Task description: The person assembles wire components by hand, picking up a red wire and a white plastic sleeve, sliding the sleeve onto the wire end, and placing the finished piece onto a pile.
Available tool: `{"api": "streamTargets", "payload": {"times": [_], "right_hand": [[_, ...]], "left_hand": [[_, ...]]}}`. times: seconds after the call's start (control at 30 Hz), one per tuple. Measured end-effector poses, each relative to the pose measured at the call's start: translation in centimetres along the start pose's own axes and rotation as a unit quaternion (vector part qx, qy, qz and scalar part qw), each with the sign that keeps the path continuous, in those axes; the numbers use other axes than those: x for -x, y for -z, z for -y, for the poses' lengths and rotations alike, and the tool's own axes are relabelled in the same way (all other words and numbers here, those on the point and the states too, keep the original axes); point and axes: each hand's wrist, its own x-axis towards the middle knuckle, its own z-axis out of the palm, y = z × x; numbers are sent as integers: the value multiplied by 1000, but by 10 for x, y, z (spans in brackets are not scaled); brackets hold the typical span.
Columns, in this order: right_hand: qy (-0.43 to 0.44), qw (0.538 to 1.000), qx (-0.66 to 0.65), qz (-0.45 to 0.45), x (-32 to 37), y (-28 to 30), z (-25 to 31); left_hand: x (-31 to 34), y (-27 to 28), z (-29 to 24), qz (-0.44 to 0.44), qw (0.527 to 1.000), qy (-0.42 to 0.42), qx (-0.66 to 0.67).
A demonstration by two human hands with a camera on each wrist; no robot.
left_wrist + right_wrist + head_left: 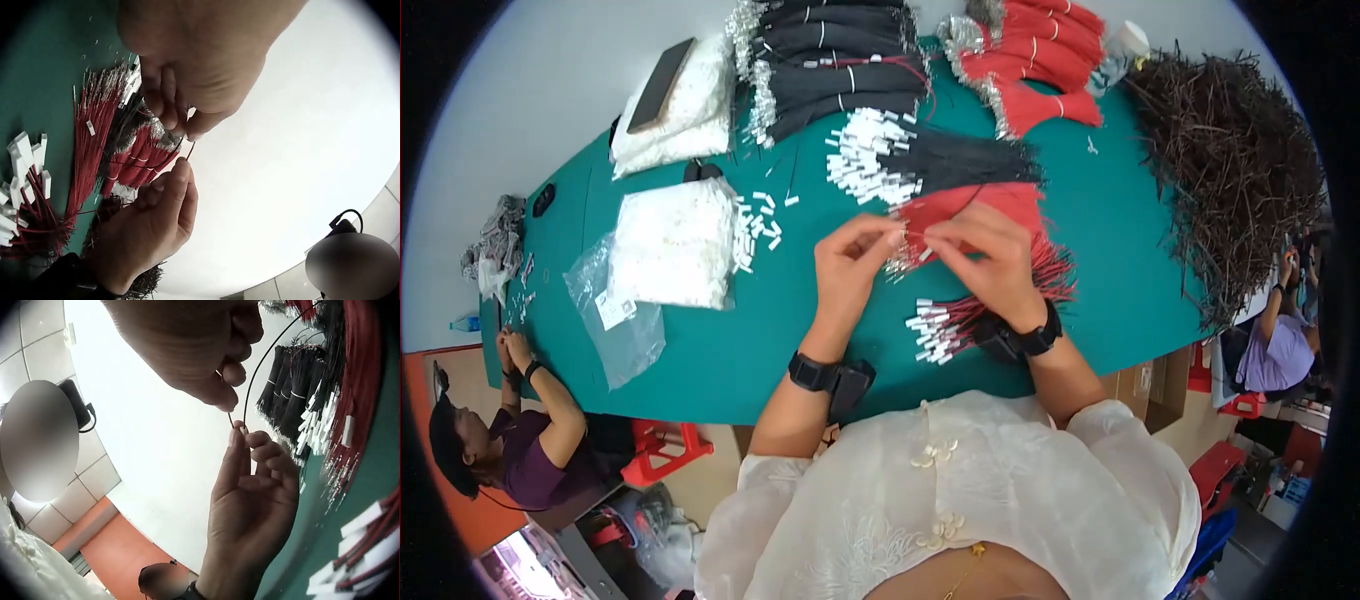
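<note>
Over the wire bundles, my left hand pinches a thin black wire between thumb and fingertips, with a small whitish piece at its end mostly hidden. Facing it, my right hand pinches a thin red wire that spans the short gap between both hands' fingertips. The black wire arcs away from the left fingertips in the right wrist view. Below the hands lie loose red wires with metal ends, a black bundle with white connectors, and red-and-black wires with white connectors.
Tied black bundles and red bundles lie at the back. Bags of white parts and loose white connectors are at left, a dark wire heap at right. Another person sits at the far left.
</note>
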Motion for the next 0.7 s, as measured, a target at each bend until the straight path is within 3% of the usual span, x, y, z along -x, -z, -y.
{"api": "streamTargets", "payload": {"times": [0.1, 0.2, 0.7], "right_hand": [[-21, 1000, -7, 1, -5, 2, 2], [26, 1000, 3, 4, -7, 4, 1], [7, 1000, 13, -8, -6, 6, -3]], "left_hand": [[-4, -1, 0, 12, 999, -23, 28], [-4, -3, 1, 14, 999, -40, 27], [-3, -4, -1, 11, 998, 14, 54]]}}
